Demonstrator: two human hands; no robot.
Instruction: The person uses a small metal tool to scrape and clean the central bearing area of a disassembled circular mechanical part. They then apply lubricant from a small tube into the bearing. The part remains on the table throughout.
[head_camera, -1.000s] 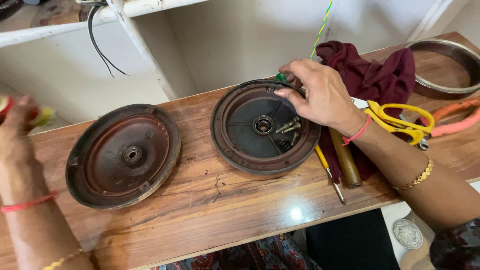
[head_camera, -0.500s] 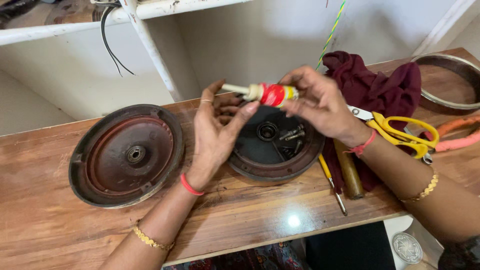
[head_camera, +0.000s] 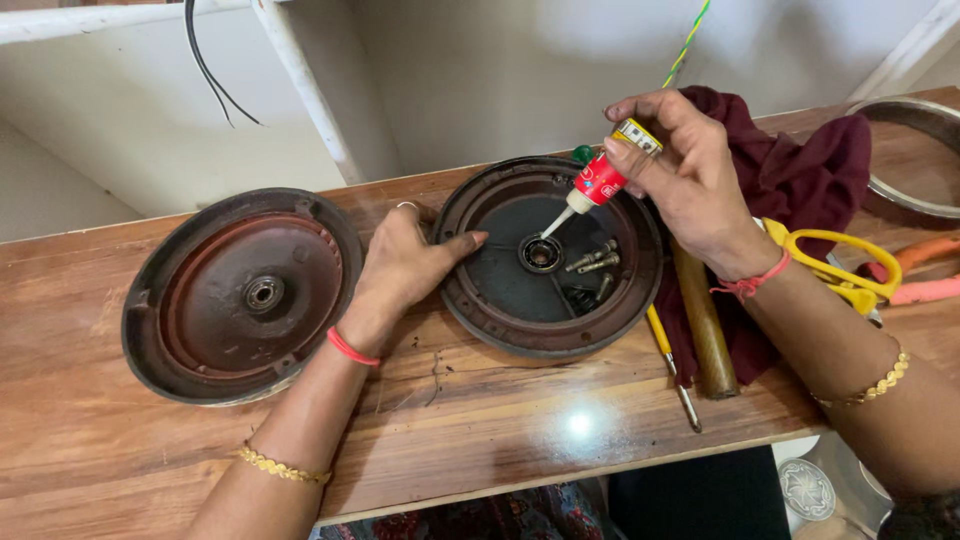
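Note:
My right hand (head_camera: 690, 175) holds a small red and white squeeze bottle (head_camera: 600, 182), tilted so its white nozzle points down at the centre bearing (head_camera: 541, 254) of a round dark metal cover (head_camera: 500, 300). Several loose bolts (head_camera: 592, 262) lie inside that cover, beside the bearing. My left hand (head_camera: 405, 265) rests on the cover's left rim, fingers spread, thumb inside the dish. A second round metal cover (head_camera: 240, 295) lies to the left on the wooden table (head_camera: 450, 420).
A maroon cloth (head_camera: 800, 170), yellow scissors (head_camera: 835, 265), orange pliers (head_camera: 920, 270), a wooden-handled tool (head_camera: 705, 330) and a yellow screwdriver (head_camera: 668, 358) lie at the right. A metal ring (head_camera: 915, 150) sits far right. Black wires (head_camera: 205, 70) hang at the back.
Half a second ago both hands held the bottle above the cover. Now my right hand alone tilts it down at the bearing, and my left hand has dropped onto the cover's rim.

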